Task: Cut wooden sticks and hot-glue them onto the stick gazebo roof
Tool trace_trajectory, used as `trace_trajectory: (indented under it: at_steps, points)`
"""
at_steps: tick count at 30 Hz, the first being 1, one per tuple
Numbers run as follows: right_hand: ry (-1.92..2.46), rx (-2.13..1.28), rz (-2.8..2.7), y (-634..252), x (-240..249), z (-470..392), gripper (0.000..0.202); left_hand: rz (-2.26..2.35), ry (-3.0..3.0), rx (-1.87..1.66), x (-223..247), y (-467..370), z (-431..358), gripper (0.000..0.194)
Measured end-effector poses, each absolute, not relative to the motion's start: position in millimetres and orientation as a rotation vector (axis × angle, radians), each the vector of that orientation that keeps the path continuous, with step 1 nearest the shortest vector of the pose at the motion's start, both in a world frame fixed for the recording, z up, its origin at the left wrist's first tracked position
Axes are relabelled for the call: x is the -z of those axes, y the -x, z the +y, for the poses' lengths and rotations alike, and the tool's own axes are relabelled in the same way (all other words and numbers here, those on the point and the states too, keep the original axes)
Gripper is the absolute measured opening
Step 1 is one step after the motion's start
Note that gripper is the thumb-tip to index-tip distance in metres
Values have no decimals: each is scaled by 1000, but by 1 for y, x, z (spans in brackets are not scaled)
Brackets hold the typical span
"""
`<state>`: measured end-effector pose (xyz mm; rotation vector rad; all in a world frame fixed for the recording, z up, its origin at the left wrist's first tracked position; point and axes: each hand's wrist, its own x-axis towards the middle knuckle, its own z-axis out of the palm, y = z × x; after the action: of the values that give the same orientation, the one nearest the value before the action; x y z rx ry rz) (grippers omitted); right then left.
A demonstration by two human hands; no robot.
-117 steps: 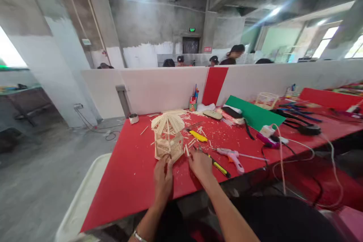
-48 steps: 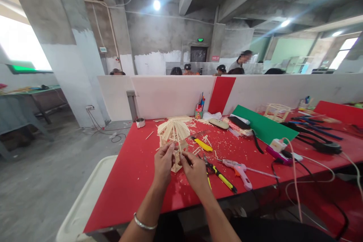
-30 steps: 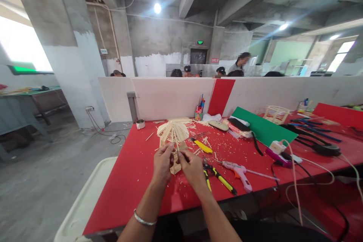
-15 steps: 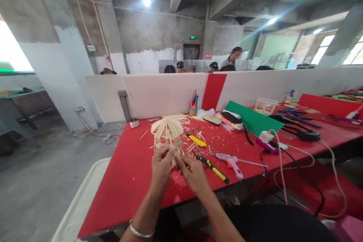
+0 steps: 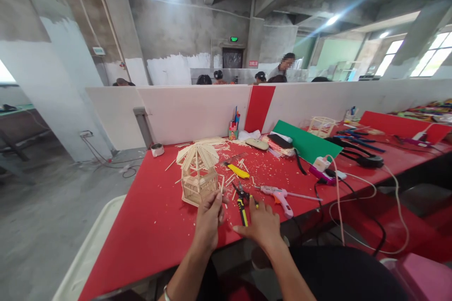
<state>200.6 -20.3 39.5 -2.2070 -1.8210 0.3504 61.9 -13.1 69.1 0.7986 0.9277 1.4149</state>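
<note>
My left hand (image 5: 211,214) is closed on a thin wooden stick (image 5: 222,183) that points upward, just right of a small pavilion model (image 5: 198,174) built of sticks. My right hand (image 5: 260,221) has its fingers spread over the yellow-and-black pliers (image 5: 242,210), touching one handle; the thumb is apart from the fingers. A pink glue gun (image 5: 278,196) lies right of that hand. Behind the pliers is a yellow cutter (image 5: 238,171) among loose stick pieces.
On the red table (image 5: 141,225) are a tape roll (image 5: 157,149), a pen cup (image 5: 233,130), a green board (image 5: 303,141) and a power strip (image 5: 322,175) with trailing cables. A white partition (image 5: 190,113) stands behind. People are beyond it.
My hands have come apart, uncovering the model. The right one moved right and opened over the pliers, which have turned. The left one moved slightly right. The camera view shifted right.
</note>
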Motion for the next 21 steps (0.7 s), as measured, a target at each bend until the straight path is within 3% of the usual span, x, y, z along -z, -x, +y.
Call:
trace_trajectory:
  at_steps: [6,11,17,21]
  points:
    - [2091,-623,-1573,-211,-45,-2,82,945,-738,-1443,-75,-57,-15,45]
    - [1708,-995,-1378,-227,-43,-12,50,836,-633,-1352,-76,-53,-17,42]
    - [1066,-1422,-1131,-228,-59,-40,73,752,-586,-1309,-80,-56,-16,37]
    - [761,-1661,-978,-206,-65,-49,53,800,-674,-1386,-79,-60,-16,37]
